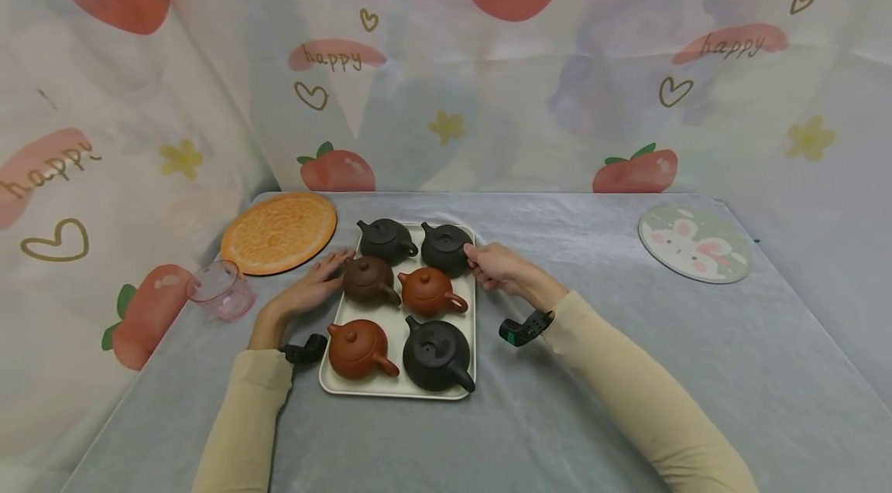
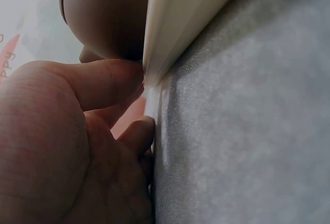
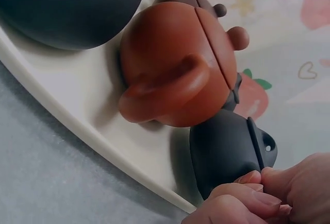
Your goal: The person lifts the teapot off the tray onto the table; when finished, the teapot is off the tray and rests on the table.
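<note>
- Table (image 1: 627, 400): grey cloth cover, printed curtain (image 1: 488, 90) behind and to the left.
- Tray (image 1: 397, 388): cream, rectangular, centre of table, long side running away from the person. Six teapots on it, in three rows of two.
- Orange mat (image 1: 279, 232): round, far left of table, just beyond the tray's far-left corner.
- Bunny mat (image 1: 694, 244): round, far right, well apart from the tray.
- Near black pot (image 1: 435, 354): near-right on tray, the biggest one, spout towards the person.
- Near red pot (image 1: 357, 348): near-left, beside it.
- Far-right black pot (image 1: 446, 248): far-right corner of tray.
- Far-left black pot (image 1: 385, 239): far-left corner of tray.
- Brown pot (image 1: 367, 280): middle row, left.
- Small red pot (image 1: 428, 290): middle row, right, handle facing right.
- Pink cup (image 1: 221, 290): clear plastic, left edge of table, near the orange mat.
- Right hand (image 1: 496, 265): at the tray's right edge by the far row. Fingers curled, tips pressed on the far-right black pot's side. Right wrist view shows contact; probably a pinch on the pot, but the thumb's position is hidden there.
- Left hand (image 1: 313, 285): at the tray's left edge next to the brown pot. Fingers fairly straight; left wrist view shows the thumb tip (image 2: 121, 77) against the tray rim and the lower fingers on the cloth. Nothing gripped.
</note>
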Demonstrator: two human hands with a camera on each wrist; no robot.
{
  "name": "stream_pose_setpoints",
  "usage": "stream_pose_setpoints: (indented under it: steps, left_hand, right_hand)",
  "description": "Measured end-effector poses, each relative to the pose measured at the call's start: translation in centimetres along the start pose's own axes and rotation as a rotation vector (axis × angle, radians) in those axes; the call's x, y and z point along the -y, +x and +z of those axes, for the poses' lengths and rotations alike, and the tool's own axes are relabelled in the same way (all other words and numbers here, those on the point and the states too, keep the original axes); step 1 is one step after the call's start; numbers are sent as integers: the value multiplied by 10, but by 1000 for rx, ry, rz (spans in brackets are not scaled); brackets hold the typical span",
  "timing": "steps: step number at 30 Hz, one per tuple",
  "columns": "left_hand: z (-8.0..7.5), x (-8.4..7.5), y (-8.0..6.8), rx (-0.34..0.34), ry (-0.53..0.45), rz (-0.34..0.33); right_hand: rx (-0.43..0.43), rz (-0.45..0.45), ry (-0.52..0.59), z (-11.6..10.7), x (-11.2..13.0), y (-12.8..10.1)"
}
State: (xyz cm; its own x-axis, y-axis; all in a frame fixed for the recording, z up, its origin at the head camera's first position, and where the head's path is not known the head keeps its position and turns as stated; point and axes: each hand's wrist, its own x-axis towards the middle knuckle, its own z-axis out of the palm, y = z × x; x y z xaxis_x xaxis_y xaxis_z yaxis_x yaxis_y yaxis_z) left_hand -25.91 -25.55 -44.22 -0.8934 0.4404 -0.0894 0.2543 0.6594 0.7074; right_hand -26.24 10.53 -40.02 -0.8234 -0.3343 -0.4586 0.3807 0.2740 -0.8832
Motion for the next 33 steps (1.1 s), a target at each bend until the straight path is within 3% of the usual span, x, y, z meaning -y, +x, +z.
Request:
stream_pose_setpoints:
  steps: [9,15,23,33]
  left_hand:
    - [1,-1,0,-5,-33,15]
    - [2,0,1,-3,2,-9]
    - [0,-3,0,11,23,-52]
    - [0,-5,-1,6,26,-45]
  right_hand:
    - [-23,0,-11,-8,1,-5]
    - [-16,3,10,-17,-1,-8]
    - [-70,23,-17,-32,-1,-14]
    - [-87,50,19,-51,-4,-19]
